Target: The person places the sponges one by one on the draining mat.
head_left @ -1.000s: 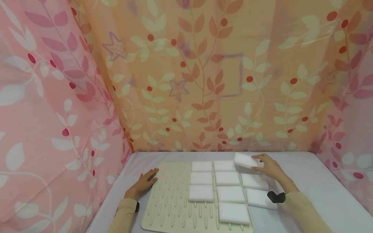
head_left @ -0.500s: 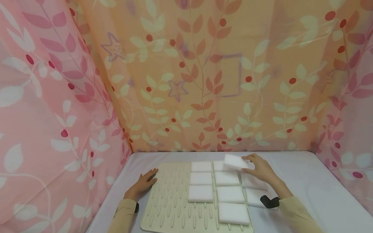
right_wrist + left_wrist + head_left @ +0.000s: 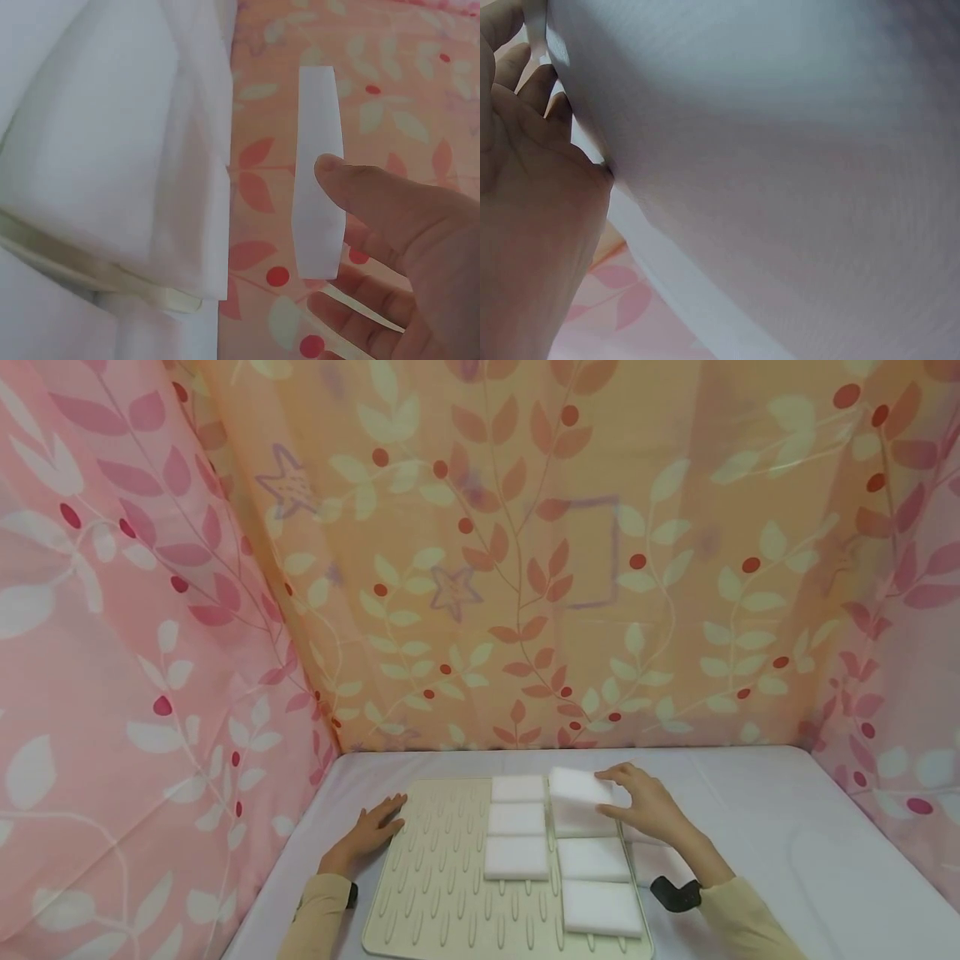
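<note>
My right hand (image 3: pixel 651 802) pinches a white sponge (image 3: pixel 576 783) near its right end, over the far part of a pale mat (image 3: pixel 431 881). In the right wrist view the thumb presses one face of that sponge (image 3: pixel 318 120), seen narrow side on, with the fingers behind it. Below it, the lifted sponge overlaps another white sponge (image 3: pixel 585 823) in the head view. My left hand (image 3: pixel 371 828) rests on the table with its fingertips at the mat's left edge, holding nothing. In the left wrist view this hand (image 3: pixel 536 180) shows loosely bent fingers.
Several white sponges lie in two columns on the mat's right half, among them a near one (image 3: pixel 602 908) and a left one (image 3: pixel 517 858). Another sponge (image 3: pixel 660 864) lies beside the mat, partly hidden by the right arm. Floral curtains (image 3: pixel 480 652) stand behind the table (image 3: pixel 825 860).
My right hand has moved left with the sponge, from above the table at the mat's right edge to over the mat's far right column. The left hand has stayed in place.
</note>
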A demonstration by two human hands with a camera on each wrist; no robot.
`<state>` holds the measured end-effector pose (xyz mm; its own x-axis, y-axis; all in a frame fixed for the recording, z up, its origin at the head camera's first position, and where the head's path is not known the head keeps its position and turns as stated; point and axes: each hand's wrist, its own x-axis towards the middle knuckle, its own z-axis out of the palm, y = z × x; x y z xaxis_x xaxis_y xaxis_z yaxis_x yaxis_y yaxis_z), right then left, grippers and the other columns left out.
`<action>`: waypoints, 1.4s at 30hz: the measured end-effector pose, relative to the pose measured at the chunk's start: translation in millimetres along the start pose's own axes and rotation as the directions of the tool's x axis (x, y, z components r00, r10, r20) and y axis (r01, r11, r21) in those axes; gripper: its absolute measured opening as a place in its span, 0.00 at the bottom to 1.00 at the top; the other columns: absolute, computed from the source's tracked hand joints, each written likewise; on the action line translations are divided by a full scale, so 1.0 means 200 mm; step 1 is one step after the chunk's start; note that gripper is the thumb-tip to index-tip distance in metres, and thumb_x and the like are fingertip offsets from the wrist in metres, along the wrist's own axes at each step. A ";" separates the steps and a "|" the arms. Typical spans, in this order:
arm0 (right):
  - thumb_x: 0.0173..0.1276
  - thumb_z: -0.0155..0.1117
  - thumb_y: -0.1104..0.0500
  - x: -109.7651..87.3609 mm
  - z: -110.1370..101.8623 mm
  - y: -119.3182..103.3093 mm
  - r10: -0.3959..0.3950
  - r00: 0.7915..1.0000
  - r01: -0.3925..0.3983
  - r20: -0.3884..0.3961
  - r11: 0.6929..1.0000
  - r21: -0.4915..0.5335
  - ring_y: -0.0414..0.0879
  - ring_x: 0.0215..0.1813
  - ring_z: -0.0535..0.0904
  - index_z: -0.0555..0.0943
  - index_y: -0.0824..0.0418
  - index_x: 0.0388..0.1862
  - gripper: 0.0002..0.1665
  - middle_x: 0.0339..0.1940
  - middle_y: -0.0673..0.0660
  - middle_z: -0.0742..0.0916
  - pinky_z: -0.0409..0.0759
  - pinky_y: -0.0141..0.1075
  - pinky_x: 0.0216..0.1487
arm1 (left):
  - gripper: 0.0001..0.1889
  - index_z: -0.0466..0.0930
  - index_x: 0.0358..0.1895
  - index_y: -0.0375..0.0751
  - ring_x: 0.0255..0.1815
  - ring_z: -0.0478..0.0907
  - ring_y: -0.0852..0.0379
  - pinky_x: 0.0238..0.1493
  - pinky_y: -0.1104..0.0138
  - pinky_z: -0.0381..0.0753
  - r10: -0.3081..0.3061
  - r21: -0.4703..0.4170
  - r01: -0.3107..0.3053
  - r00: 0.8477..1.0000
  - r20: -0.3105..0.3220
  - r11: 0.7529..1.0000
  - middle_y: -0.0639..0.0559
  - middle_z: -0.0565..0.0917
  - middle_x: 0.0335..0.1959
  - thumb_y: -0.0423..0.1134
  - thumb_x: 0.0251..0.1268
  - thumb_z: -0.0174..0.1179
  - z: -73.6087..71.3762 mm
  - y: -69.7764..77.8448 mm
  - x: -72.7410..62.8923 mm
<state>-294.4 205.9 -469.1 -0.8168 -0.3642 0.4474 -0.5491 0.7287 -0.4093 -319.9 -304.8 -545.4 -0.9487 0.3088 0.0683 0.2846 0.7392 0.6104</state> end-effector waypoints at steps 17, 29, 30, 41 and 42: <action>0.52 0.72 0.46 -0.03 0.14 -0.17 -0.061 0.998 0.061 0.032 0.998 -0.013 0.49 0.51 0.77 0.78 0.53 0.55 0.32 0.49 0.50 0.81 0.73 0.51 0.48 | 0.29 0.58 0.70 0.38 0.72 0.47 0.35 0.64 0.35 0.29 -0.011 -0.001 0.011 1.000 0.014 1.000 0.35 0.58 0.70 0.44 0.68 0.51 0.00 0.00 0.00; 0.50 0.73 0.46 -0.08 0.23 -0.29 -0.142 0.989 0.143 0.035 0.990 -0.017 0.46 0.44 0.78 0.79 0.55 0.54 0.32 0.46 0.49 0.81 0.74 0.46 0.43 | 0.29 0.58 0.70 0.37 0.72 0.47 0.35 0.63 0.34 0.30 -0.004 0.020 0.003 1.000 0.010 1.000 0.34 0.58 0.70 0.43 0.69 0.51 -0.02 0.01 0.01; 0.50 0.73 0.46 -0.09 0.23 -0.30 -0.143 0.989 0.143 0.042 0.990 -0.016 0.45 0.44 0.78 0.79 0.55 0.55 0.32 0.46 0.49 0.81 0.74 0.46 0.43 | 0.29 0.57 0.70 0.37 0.72 0.47 0.35 0.63 0.34 0.30 -0.006 0.026 0.006 1.000 0.013 1.000 0.34 0.58 0.70 0.43 0.69 0.51 -0.02 0.01 0.01; 0.53 0.69 0.41 -0.17 0.27 -0.40 -0.157 0.980 0.156 0.126 0.988 0.014 0.39 0.42 0.76 0.78 0.52 0.57 0.33 0.44 0.46 0.80 0.74 0.43 0.42 | 0.29 0.57 0.70 0.38 0.72 0.46 0.36 0.63 0.34 0.30 -0.024 0.027 0.023 1.000 0.017 0.999 0.35 0.57 0.70 0.43 0.69 0.51 -0.01 0.01 0.01; 0.53 0.69 0.41 -0.18 0.28 -0.40 -0.168 0.978 0.168 0.127 0.986 0.009 0.39 0.42 0.76 0.78 0.52 0.56 0.33 0.44 0.45 0.79 0.74 0.43 0.42 | 0.29 0.57 0.70 0.38 0.73 0.46 0.36 0.63 0.34 0.30 -0.025 0.027 0.024 1.000 0.019 0.999 0.35 0.57 0.70 0.43 0.69 0.51 -0.01 0.01 0.01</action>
<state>-230.7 128.3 -496.2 -0.7286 -0.5520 0.4056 -0.6803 0.6518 -0.3351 -320.8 -303.8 -541.9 -0.9527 0.3014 0.0383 0.2649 0.7624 0.5904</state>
